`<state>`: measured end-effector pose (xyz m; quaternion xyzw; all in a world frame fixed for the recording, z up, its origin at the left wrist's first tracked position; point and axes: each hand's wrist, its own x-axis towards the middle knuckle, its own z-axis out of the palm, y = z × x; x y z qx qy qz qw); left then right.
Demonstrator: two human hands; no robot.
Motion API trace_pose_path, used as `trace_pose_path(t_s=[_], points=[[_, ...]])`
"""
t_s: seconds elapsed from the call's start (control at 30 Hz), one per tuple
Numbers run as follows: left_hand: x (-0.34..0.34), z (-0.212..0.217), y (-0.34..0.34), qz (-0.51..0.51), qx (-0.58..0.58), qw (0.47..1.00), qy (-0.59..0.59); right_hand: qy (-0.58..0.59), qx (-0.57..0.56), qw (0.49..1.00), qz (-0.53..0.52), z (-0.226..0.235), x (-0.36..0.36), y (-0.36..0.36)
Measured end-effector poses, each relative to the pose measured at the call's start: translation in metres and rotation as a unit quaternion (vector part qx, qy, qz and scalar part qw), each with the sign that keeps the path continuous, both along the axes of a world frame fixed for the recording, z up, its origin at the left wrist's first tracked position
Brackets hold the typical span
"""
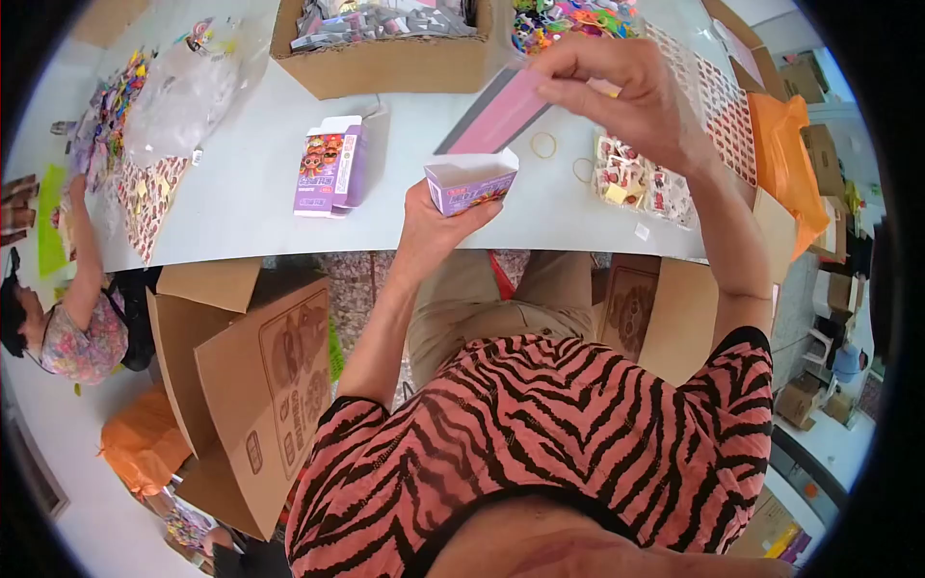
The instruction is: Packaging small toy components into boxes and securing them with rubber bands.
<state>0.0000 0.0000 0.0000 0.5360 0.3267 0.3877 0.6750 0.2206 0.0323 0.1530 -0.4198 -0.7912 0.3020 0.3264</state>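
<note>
My left hand (432, 227) is wrapped round a small purple printed carton (474, 196), its open white mouth facing up. Just above that mouth, my right hand (626, 91) pinches a flat pink packet with grey edges (501, 111) by its upper end. The packet slants down to the left, and its lower end is close to the carton's rim; whether they touch I cannot tell. To the left, another purple carton (328, 173) with a white flap lies on the pale table (241, 217).
A cardboard box (385, 75) of grey packets stands at the back, beside colourful small toys (568, 21). Rubber bands (543, 145), bagged pieces (641, 183) and printed sheets (718, 106) lie right. A large carton (260, 395) flanks my left; another person (82, 332) works beyond it.
</note>
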Motion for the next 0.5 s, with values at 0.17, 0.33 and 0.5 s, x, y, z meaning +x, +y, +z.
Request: trace_pose_path(t_s=[0.17, 0.33, 0.5], points=[[0.015, 0.018, -0.02, 0.004, 0.029, 0.999, -0.011, -0.096, 0.103, 0.99, -0.015, -0.006, 0.009, -0.04], [0.032, 0.033, -0.031, -0.027, 0.051, 0.998, -0.001, -0.108, 0.177, 0.977, -0.05, -0.02, 0.023, -0.065], [0.039, 0.028, -0.035, -0.026, 0.048, 0.998, 0.008, -0.117, 0.255, 0.954, -0.109, -0.021, 0.028, -0.086]])
